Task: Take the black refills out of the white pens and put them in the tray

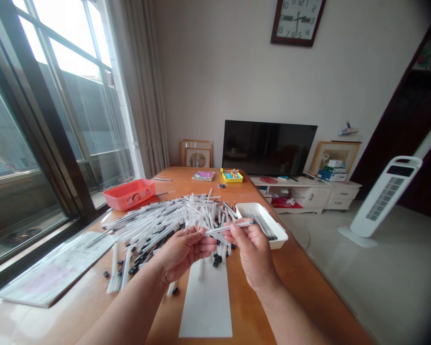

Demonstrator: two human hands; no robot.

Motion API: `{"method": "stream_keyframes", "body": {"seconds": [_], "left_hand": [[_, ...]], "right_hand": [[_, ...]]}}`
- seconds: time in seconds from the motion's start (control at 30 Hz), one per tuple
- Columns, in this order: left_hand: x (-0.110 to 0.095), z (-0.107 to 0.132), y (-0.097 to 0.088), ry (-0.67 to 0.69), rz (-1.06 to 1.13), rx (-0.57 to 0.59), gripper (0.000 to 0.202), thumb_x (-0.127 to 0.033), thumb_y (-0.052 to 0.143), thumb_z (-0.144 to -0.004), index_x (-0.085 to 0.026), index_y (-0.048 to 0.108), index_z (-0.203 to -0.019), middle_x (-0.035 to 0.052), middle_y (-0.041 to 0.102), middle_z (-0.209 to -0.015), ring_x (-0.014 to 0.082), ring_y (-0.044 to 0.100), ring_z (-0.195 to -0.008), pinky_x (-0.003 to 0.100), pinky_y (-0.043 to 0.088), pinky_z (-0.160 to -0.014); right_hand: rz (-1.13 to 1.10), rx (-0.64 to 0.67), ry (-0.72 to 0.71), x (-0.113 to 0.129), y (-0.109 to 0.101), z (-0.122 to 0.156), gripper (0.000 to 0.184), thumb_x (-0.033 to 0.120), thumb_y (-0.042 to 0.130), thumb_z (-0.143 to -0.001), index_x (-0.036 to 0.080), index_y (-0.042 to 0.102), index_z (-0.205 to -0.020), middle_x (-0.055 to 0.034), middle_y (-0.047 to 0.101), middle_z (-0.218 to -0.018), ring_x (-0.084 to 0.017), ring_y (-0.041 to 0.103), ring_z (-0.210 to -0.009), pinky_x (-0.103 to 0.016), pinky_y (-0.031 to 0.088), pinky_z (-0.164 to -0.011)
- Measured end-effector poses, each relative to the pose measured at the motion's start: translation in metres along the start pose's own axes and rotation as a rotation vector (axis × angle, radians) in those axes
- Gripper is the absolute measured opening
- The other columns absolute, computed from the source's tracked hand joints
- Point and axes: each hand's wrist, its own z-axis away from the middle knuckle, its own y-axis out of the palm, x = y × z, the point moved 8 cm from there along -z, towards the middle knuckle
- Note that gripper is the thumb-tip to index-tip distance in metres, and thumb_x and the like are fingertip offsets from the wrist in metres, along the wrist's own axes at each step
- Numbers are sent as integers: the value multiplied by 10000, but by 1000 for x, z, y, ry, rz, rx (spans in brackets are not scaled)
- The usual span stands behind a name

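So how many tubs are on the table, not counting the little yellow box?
2. The red tub is at the far left of the pen pile; the white tub is on the right, partly hidden by the right hand. No others show.

A clock hangs on the wall (its top cut off) above the TV; a fan stands on the floor at right; a curtain hangs beside the window.
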Motion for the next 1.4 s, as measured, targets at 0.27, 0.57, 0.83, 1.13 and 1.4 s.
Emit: {"method": "stream_keyframes", "body": {"seconds": [0.27, 0.57, 0.83, 1.13, 1.4], "left_hand": [[-10, 6, 10, 89, -175, 56, 254, -371, 728, -843, -150, 628, -918, 100, 746, -844, 132, 676, -674, 227, 500, -665], [-20, 8, 11, 193, -305, 44, 253, -393, 694, -865, -149, 629, -875, 58, 700, -755, 110, 593, -625, 223, 441, -638], [-17, 5, 11, 190, -353, 30, 275, -412, 685, -868, -144, 623, -864, 62, 701, -756, 112, 591, -615, 239, 433, -646], [-15, 6, 12, 185, -374, 10, 297, -426, 695, -855, -141, 611, -845, 62, 701, -748, 114, 588, -613, 248, 427, -648], [-15, 5, 10, 190, -372, 8, 306, -436, 686, -859, -143, 601, -867, 62, 699, -768, 122, 590, -637, 259, 425, -669]], "right_hand": [[-87, -32, 68, -3, -5, -2, 293, 464, 733, -825, 209, 652, -944, -69, 736, -980, -229, 712, -868, -404, 569, -824], [-129, 0, 129, -8, -3, -2, 299, 439, 760, -813, 191, 649, -937, -60, 729, -950, -206, 714, -846, -384, 578, -825], [-133, -6, 145, -12, -4, -3, 325, 447, 782, -788, 189, 640, -927, -45, 725, -888, -192, 710, -800, -383, 584, -812], [-123, -3, 137, -15, -3, -2, 304, 425, 758, -819, 185, 621, -945, -43, 728, -878, -191, 713, -798, -367, 591, -784], [-140, -12, 135, -18, 0, -1, 296, 424, 739, -838, 184, 620, -966, -64, 748, -943, -188, 715, -821, -371, 585, -809]]}}
